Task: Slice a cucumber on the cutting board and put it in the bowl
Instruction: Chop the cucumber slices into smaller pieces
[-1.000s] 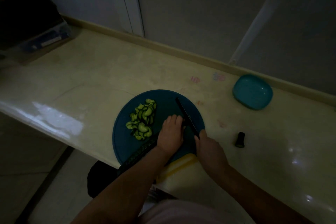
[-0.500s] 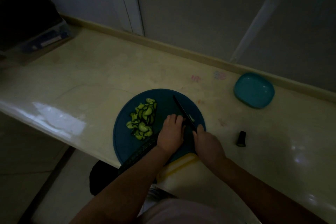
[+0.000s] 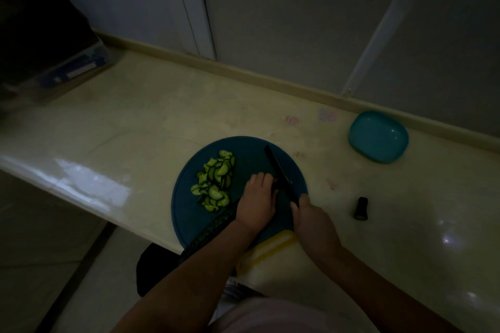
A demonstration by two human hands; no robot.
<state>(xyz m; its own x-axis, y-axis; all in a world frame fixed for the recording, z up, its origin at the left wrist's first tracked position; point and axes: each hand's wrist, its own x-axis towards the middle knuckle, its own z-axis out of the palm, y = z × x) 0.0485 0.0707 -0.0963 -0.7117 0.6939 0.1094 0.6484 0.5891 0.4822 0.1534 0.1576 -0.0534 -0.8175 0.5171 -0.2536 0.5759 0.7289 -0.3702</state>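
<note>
On the cutting board (image 3: 189, 213), the left hand (image 3: 257, 201) pins the cucumber (image 3: 209, 230) flat beside the slices (image 3: 215, 181) while the right hand (image 3: 313, 222), fist closed round the knife (image 3: 280, 173), cuts.

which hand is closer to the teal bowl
Right. The right hand, gripping the knife, sits below-left of the bowl; the left hand is further left on the cutting board.

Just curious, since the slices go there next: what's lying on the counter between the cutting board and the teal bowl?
Nothing: in the head view, the counter between the cutting board and the bowl is bare apart from faint stains.
</note>
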